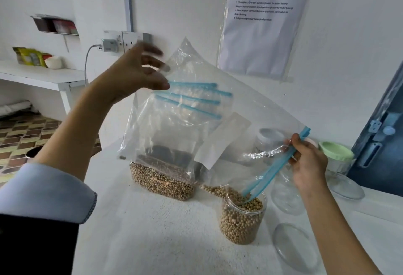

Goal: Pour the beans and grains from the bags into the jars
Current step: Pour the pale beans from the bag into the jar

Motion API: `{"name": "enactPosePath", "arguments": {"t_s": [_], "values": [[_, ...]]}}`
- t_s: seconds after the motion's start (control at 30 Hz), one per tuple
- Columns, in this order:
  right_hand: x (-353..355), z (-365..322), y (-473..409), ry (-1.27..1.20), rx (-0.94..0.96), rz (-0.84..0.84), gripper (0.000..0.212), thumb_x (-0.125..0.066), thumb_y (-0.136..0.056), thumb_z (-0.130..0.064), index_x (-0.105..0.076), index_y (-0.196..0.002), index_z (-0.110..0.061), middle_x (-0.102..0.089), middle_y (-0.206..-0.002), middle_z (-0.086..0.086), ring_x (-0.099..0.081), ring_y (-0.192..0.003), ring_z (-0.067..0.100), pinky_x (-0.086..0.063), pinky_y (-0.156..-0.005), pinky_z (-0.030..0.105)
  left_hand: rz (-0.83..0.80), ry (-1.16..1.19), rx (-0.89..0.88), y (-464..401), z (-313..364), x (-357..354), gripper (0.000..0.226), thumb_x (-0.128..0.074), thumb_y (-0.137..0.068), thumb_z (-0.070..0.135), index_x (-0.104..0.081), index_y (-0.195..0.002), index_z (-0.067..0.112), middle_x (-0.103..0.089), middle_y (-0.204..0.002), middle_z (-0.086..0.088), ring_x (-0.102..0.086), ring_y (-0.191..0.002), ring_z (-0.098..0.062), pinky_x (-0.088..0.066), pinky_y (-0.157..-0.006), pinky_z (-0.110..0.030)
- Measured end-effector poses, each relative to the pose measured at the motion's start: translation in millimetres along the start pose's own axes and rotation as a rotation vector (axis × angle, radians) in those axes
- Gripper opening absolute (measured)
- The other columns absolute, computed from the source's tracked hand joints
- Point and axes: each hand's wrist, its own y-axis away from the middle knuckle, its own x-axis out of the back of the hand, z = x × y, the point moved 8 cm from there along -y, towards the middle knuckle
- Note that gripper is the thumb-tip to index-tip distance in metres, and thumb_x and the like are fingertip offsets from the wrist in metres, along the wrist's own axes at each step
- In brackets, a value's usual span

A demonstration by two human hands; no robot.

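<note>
Clear, crinkled plastic fills the middle of the scene: an almost emptied zip bag (196,109) is held slanted above the counter, its blue zip mouth dipping into the open jar (243,216), which is close to full of pale round beans. One stray bean sits in the bag's lower left corner. The right hand (308,163) pinches the blue zip strip near its upper end, fingers closed on it. The left hand (135,72) is up by the bag's raised bottom, fingers spread and blurred; I cannot tell whether it has hold of the plastic or is just beside it.

By my reckoning this pour is at its tail end, with the last beans being shaken out. The next move would call for lifting the mouth clear without tipping the light jar, then setting the limp bag aside and taking up another.

Behind stand more bags (162,178), one plump with similar beans, touching the counter (152,237), which is white and rough-looking. To the right are an empty clear jar (285,196), smooth and round, two clear lids lying flat, and a jar with a green lid (335,151) near the wall.
</note>
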Motion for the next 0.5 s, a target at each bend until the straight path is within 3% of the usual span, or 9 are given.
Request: {"name": "enactPosePath", "arguments": {"t_s": [0.07,0.1,0.17,0.23,0.33,0.43,0.5], "values": [[2,1,-1,0.0,0.002,0.013,0.015,-0.064,-0.089,-0.01,-0.062,-0.074,-0.013,-0.067,-0.056,-0.006,-0.061,-0.051,0.004,-0.051,-0.06,0.022,0.02,-0.155,0.018,2,-2,0,0.036,-0.073,-0.074,0.0,-0.065,-0.109,0.002,-0.069,-0.103,-0.001,-0.067,-0.089,-0.002,-0.051,-0.08,-0.01],[2,2,-1,0.003,0.004,0.013,0.015,-0.064,-0.09,-0.01,-0.062,-0.074,-0.013,-0.067,-0.057,-0.006,-0.061,-0.052,0.004,-0.051,-0.059,0.021,0.041,-0.161,0.014,2,-5,1,0.032,-0.073,-0.075,0.003,-0.067,-0.107,0.0,-0.07,-0.104,0.0,-0.067,-0.094,-0.002,-0.05,-0.083,-0.009],[1,2,0,0.006,0.008,0.014,0.015,-0.063,-0.09,-0.011,-0.062,-0.074,-0.013,-0.067,-0.057,-0.007,-0.062,-0.053,0.005,-0.051,-0.056,0.02,0.09,-0.111,0.015,5,-9,3,0.021,-0.069,-0.081,0.006,-0.069,-0.102,0.002,-0.072,-0.099,0.001,-0.069,-0.087,-0.005,-0.054,-0.082,-0.016],[1,1,1,0.001,0.013,0.024,0.016,-0.063,-0.089,-0.011,-0.062,-0.074,-0.013,-0.067,-0.057,-0.007,-0.061,-0.055,0.005,-0.052,-0.055,0.02,0.127,-0.161,0.047,5,-15,2,0.014,-0.059,-0.091,0.011,-0.07,-0.098,0.006,-0.072,-0.09,-0.001,-0.069,-0.071,-0.007,-0.057,-0.07,-0.025],[0,-2,3,-0.018,0.027,0.028,0.015,-0.063,-0.089,-0.009,-0.062,-0.074,-0.011,-0.065,-0.055,-0.007,-0.06,-0.054,0.006,-0.054,-0.06,0.021,0.175,-0.236,0.055,7,-18,-5,0.02,-0.045,-0.1,0.015,-0.064,-0.105,0.009,-0.058,-0.067,-0.004,-0.058,-0.047,-0.009,-0.052,-0.049,-0.021],[0,-2,5,-0.025,0.032,0.038,0.015,-0.063,-0.09,-0.009,-0.062,-0.075,-0.011,-0.065,-0.054,-0.007,-0.059,-0.052,0.006,-0.054,-0.059,0.02,0.126,-0.331,0.017,8,-16,-14,0.024,-0.043,-0.1,0.01,-0.043,-0.124,0.01,-0.044,-0.078,-0.001,-0.044,-0.058,-0.009,-0.042,-0.054,-0.023],[3,-1,4,-0.035,0.022,0.05,0.015,-0.063,-0.09,-0.009,-0.062,-0.074,-0.011,-0.065,-0.053,-0.007,-0.059,-0.051,0.005,-0.053,-0.057,0.02,-0.056,-0.356,0.03,10,-19,-25,0.057,-0.057,-0.089,-0.005,-0.025,-0.133,0.01,-0.037,-0.084,0.002,-0.042,-0.065,-0.008,-0.045,-0.056,-0.018]]}}
